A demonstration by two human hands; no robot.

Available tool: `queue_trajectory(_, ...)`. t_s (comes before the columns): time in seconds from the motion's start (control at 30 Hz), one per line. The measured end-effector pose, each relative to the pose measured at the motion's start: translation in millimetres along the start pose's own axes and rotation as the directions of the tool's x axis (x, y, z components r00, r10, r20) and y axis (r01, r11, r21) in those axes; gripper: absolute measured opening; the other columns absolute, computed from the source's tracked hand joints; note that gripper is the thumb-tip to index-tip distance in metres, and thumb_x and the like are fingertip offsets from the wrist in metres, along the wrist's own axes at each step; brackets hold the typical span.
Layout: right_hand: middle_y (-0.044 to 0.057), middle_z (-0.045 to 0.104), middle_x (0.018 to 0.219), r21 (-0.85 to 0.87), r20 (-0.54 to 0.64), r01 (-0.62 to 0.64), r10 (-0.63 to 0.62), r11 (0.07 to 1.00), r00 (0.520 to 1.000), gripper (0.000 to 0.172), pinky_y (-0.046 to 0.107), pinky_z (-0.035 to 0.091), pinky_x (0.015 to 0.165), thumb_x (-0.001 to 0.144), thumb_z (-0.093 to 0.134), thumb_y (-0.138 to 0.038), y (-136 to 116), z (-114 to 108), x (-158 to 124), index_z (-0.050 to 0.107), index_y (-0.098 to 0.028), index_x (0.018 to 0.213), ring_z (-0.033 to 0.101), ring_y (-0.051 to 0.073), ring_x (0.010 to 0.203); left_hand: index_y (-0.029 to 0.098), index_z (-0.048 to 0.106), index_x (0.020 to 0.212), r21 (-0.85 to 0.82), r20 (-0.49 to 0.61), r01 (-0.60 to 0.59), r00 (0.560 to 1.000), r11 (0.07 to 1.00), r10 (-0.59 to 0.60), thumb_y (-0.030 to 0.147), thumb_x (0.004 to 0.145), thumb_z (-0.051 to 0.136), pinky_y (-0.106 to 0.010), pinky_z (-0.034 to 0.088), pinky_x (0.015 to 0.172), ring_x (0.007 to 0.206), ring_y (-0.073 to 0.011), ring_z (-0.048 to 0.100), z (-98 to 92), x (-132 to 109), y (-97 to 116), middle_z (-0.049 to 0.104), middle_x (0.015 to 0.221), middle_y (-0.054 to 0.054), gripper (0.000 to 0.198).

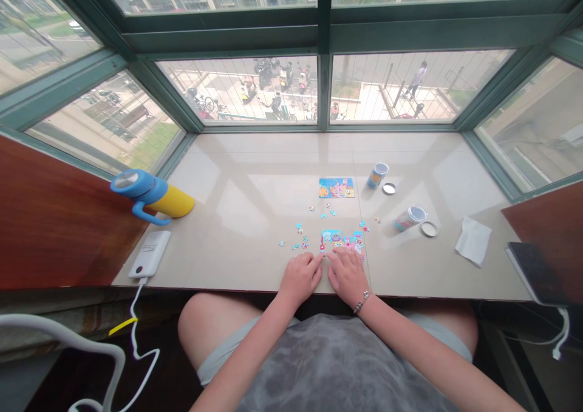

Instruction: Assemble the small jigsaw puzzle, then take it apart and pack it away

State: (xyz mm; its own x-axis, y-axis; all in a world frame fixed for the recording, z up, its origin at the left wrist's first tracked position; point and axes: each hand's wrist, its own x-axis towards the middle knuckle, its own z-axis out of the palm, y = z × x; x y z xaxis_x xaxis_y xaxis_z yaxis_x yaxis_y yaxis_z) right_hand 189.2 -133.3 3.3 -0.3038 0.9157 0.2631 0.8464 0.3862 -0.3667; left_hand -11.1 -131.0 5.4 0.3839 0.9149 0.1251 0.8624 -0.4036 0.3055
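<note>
A partly joined jigsaw puzzle [337, 236] in blue and pink lies flat near the table's front edge. My left hand [300, 275] is closed, its fingertips at a small puzzle piece [322, 248] on the puzzle's lower left. Over the lower edge of the puzzle, my right hand [348, 274] is bent, fingers curled onto it and one fingertip close to the left hand's. Part of the puzzle is hidden under these fingers. Several loose pieces [299, 226] lie to the left and behind. Farther back is a rectangular picture [336, 188] in blue, orange and pink.
Two small cans [378, 175] [410, 217] stand at right with round lids [389, 188] [429, 229] beside them. A tissue [473, 241] and a dark device [542, 272] are farther right. At left are a yellow-blue bottle [173, 201] and a white power bank [150, 254] with cable.
</note>
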Motion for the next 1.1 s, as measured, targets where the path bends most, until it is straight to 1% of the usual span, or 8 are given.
queue_trajectory(0.13,0.013,0.060,0.136,-0.024,-0.079,-0.105,0.103,0.994,0.992,0.040,0.053,0.028,0.118,0.097,0.053,-0.023,19,-14,-8,0.060,-0.023,0.136,0.049,0.030,0.130,0.032,0.059,0.140,0.004,0.006,0.001,1.000,1.000,-0.001,0.031,0.101,0.048,-0.038,0.046,0.082,0.093,-0.0228,0.059,-2.0,1,1,0.061,0.102,-0.008,0.040)
queue_trajectory(0.23,0.013,0.061,0.134,-0.055,-0.099,-0.135,0.129,0.989,0.987,0.041,0.054,0.029,0.117,0.097,0.052,-0.023,38,-24,-19,0.060,-0.023,0.137,0.051,0.031,0.127,0.031,0.060,0.139,0.004,-0.001,-0.007,1.000,1.000,0.007,0.031,0.101,0.048,-0.038,0.046,0.081,0.093,-0.0231,0.059,-1.7,1,0,0.061,0.102,-0.009,0.040)
queue_trajectory(0.33,0.013,0.062,0.132,-0.073,-0.100,-0.149,0.142,0.986,0.985,0.039,0.054,0.028,0.117,0.097,0.051,-0.023,50,-28,-28,0.061,-0.023,0.135,0.052,0.030,0.125,0.031,0.060,0.139,0.001,-0.015,-0.011,1.000,1.000,0.011,0.031,0.101,0.049,-0.038,0.047,0.082,0.093,-0.0230,0.059,0.4,0,-1,0.061,0.101,-0.009,0.040)
queue_trajectory(0.53,0.011,0.063,0.130,-0.070,-0.070,-0.151,0.146,0.986,0.987,0.034,0.052,0.026,0.118,0.097,0.052,-0.024,50,-25,-29,0.064,-0.024,0.129,0.051,0.029,0.126,0.031,0.061,0.138,0.000,-0.013,-0.012,1.000,1.000,0.012,0.030,0.100,0.049,-0.037,0.046,0.081,0.091,-0.0218,0.059,2.3,0,0,0.060,0.101,-0.008,0.039)
queue_trajectory(0.8,0.009,0.064,0.130,-0.084,-0.094,-0.122,0.114,0.989,0.989,0.039,0.051,0.028,0.117,0.095,0.053,-0.023,52,-23,-31,0.065,-0.027,0.132,0.053,0.029,0.122,0.032,0.062,0.137,-0.009,-0.045,-0.019,0.999,1.000,0.018,0.031,0.099,0.051,-0.036,0.047,0.082,0.091,-0.0219,0.059,3.7,-1,1,0.060,0.100,-0.008,0.040)
queue_trajectory(0.97,0.009,0.064,0.129,-0.064,-0.086,-0.124,0.119,0.990,0.989,0.035,0.050,0.028,0.117,0.096,0.053,-0.022,52,-23,-31,0.066,-0.026,0.128,0.054,0.028,0.121,0.032,0.062,0.137,-0.015,-0.050,-0.014,0.999,1.000,0.013,0.032,0.100,0.050,-0.037,0.047,0.082,0.091,-0.0222,0.059,6.8,-3,0,0.061,0.100,-0.008,0.039)
queue_trajectory(1.1,0.010,0.065,0.128,-0.044,-0.089,-0.121,0.117,0.992,0.989,0.033,0.051,0.028,0.117,0.096,0.053,-0.022,52,-23,-32,0.066,-0.025,0.126,0.054,0.029,0.122,0.031,0.061,0.137,-0.016,-0.041,-0.014,0.999,1.000,0.013,0.032,0.100,0.050,-0.037,0.047,0.082,0.093,-0.0228,0.060,5.6,-3,1,0.061,0.101,-0.008,0.038)
